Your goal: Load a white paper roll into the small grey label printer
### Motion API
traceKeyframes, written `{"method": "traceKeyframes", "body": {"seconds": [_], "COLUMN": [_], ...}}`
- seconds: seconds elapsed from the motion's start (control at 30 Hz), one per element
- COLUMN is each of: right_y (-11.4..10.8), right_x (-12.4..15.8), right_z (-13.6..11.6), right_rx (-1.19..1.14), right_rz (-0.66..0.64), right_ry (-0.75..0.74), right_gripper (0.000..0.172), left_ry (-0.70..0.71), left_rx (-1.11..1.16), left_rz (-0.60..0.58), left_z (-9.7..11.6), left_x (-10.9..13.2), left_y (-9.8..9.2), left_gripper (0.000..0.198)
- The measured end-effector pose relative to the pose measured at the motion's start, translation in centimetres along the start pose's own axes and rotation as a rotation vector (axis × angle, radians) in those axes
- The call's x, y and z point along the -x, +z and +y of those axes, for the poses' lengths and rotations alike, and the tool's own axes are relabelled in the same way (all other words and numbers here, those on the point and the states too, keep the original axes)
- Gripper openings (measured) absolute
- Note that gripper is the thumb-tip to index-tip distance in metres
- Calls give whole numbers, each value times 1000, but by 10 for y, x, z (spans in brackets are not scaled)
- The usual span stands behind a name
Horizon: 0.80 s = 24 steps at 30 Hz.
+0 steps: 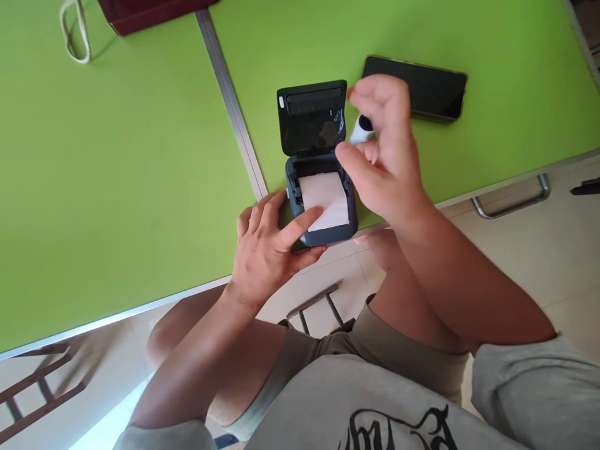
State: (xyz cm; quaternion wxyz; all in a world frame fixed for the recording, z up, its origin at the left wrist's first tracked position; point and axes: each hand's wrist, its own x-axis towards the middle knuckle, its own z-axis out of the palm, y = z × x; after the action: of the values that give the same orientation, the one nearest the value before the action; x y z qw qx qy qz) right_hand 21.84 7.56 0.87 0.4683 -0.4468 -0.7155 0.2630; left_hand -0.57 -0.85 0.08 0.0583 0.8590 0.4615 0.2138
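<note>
A small dark mini printer (321, 236) sits at the table's front edge with its lid (312, 122) swung up. White paper (328, 190) lies in its bay and reaches over its front. My left hand (265, 244) grips the printer's left front corner; one finger presses on the paper and another is under the front edge. Raised beside the lid's right side, my right hand (389, 150) is open, with fingers apart and nothing seen in it. Behind its fingers is a small white roll-like object (360, 130) with a dark end, partly hidden.
A black phone (435, 90) lies on the green table (140, 187) beyond my right hand. At the top left are a dark red item (140, 15) and a pale cord loop (77, 37). A metal strip (229, 94) crosses the tabletop. Below the edge is a metal handle (513, 205).
</note>
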Motion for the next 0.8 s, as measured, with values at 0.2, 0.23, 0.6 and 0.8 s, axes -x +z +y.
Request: {"method": "traceKeyframes", "body": {"seconds": [0.2,0.23,0.6,0.8], "right_y": [-7,-10,-14,-16], "right_x": [7,10,16,10], "right_z": [-10,-9,-5,-5], "right_rx": [-208,-211,-94,-57], "right_rz": [191,202,-204,-257], "right_ry": [99,94,298,283], "right_gripper": [19,21,55,50], "left_ry": [-24,-30,-68,-80], "left_rx": [1,4,-19,-26], "left_rz": [-37,-42,4,-8], "left_z": [2,2,4,4], "left_x": [0,0,-1,-1], "left_y": [-2,-2,4,3], "left_gripper": [55,55,86,85]}}
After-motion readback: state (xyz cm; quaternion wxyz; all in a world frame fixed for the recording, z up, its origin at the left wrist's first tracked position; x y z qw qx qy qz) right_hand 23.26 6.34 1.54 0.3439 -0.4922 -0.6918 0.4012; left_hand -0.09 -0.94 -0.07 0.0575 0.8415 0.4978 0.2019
